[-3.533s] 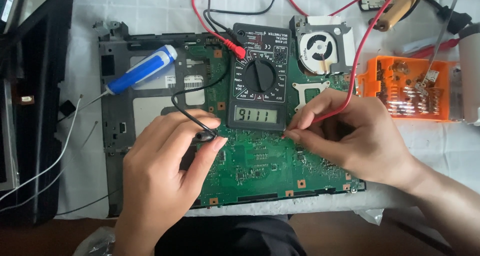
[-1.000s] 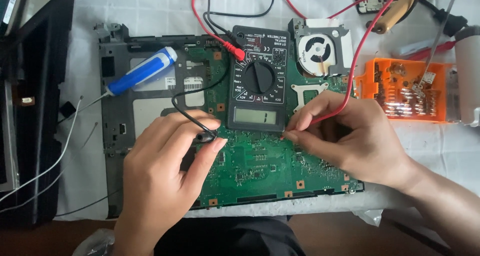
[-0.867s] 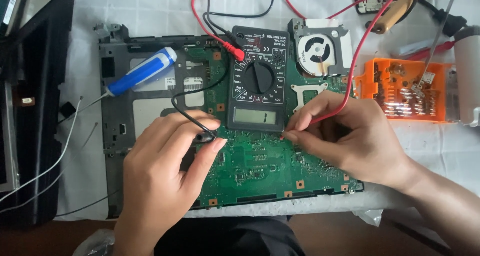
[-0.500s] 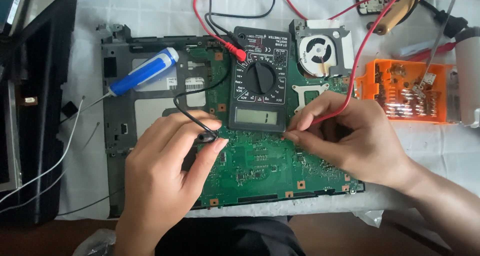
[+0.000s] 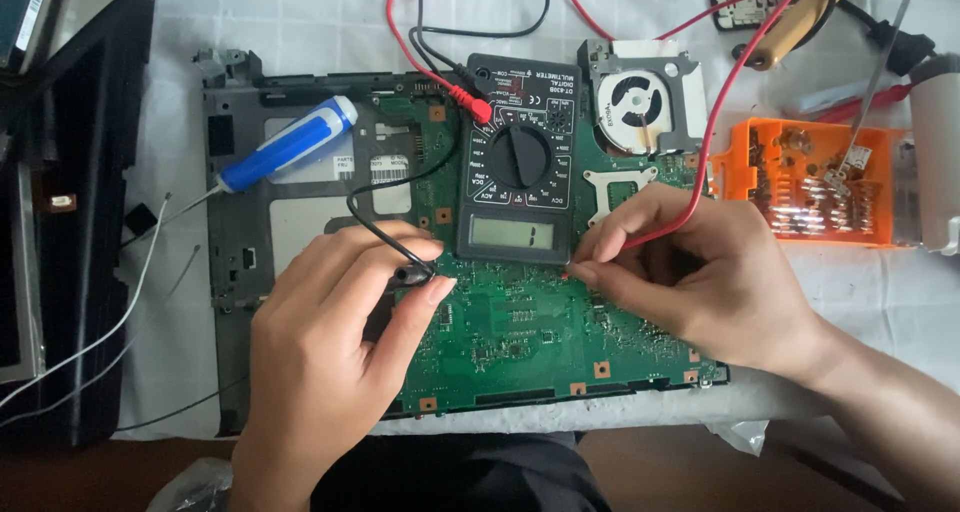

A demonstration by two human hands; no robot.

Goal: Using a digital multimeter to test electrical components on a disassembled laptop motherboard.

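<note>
Screwdriver [image 5: 285,147], blue-handled, lies slantwise on the laptop frame [image 5: 225,222]. Left hand [image 5: 330,362] pinches the black probe [image 5: 412,274], tip hidden, on the green circuit board [image 5: 520,342]. Multimeter [image 5: 518,162] upright above. Right hand [image 5: 700,277] pinches the red probe [image 5: 650,237], slanting down-left onto the board, tip barely visible.

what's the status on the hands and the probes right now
Left hand pinching black probe on green board. Right hand holding red probe beside multimeter. Nothing in the way.

multimeter [image 5: 517,162] lies on the circuit board [image 5: 530,332], screwdriver [image 5: 285,144] to its left.
</note>
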